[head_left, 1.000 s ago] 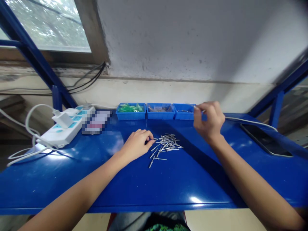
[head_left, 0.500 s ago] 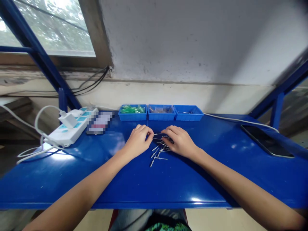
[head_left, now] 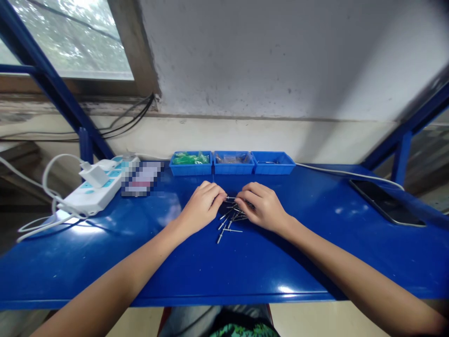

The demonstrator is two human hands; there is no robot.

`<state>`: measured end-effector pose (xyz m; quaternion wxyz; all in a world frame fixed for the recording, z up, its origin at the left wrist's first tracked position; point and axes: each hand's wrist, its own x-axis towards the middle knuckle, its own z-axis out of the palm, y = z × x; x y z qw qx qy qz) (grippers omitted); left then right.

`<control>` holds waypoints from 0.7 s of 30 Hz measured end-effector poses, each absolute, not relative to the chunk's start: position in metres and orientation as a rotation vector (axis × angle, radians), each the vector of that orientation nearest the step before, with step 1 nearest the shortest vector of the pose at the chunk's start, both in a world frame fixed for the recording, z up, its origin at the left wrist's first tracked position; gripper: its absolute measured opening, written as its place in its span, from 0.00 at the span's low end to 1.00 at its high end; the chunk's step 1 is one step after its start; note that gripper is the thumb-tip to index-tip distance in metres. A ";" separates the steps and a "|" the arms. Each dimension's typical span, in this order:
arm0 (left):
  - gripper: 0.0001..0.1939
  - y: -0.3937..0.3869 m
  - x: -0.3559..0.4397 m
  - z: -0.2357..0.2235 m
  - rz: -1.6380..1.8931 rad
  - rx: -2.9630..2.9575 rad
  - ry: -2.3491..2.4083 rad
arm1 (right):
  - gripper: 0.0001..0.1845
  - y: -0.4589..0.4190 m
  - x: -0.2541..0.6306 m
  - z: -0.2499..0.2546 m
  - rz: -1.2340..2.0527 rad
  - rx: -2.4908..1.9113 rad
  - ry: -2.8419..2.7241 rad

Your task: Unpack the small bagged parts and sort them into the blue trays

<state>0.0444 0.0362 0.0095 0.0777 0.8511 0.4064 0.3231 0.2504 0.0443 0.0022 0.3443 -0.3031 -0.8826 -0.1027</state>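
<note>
Between the thumb and forefinger of my left hand [head_left: 203,203] is the end of a silver blind rivet [head_left: 230,198], held nearly level just above the table. The rivet's other end meets the fingertips of my right hand [head_left: 263,206], whose thumb and fingers curl around it. Below and partly beneath my right hand lies a loose pile of blind rivets [head_left: 231,216], some hidden by the palm. A couple of rivets [head_left: 220,235] lie at the pile's near edge, pointing different ways.
Three blue bins stand along the wall: one with green bagged pieces [head_left: 191,169], one with a clear bag [head_left: 233,169], one with thin metal pieces [head_left: 273,168]. A white power strip [head_left: 93,194] with cables and a blurred phone-like object [head_left: 142,180] are left. A black phone [head_left: 386,201] lies right.
My fingertips stay at the rivet, with my right hand's thumb and fingers shifting slightly around its end. The whole view has moved a little; the pile looks much the same.
</note>
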 end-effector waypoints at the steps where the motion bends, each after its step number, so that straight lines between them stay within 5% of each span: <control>1: 0.12 0.036 0.044 0.009 0.972 2.546 1.219 | 0.10 0.044 0.250 0.001 -0.264 -0.780 -2.293; 9: 0.14 0.040 0.045 0.003 0.843 2.550 1.306 | 0.06 0.048 0.260 0.014 -0.531 -0.663 -2.210; 13: 0.09 0.045 0.048 -0.006 0.639 2.655 1.455 | 0.11 0.078 0.298 0.035 -0.709 -1.050 -1.777; 17: 0.06 0.046 0.048 -0.010 0.593 2.679 1.476 | 0.18 0.098 0.325 0.027 -0.615 -1.615 -1.746; 21: 0.07 0.047 0.042 -0.010 0.696 2.525 1.544 | 0.17 0.082 0.303 0.005 -0.360 -1.524 -2.059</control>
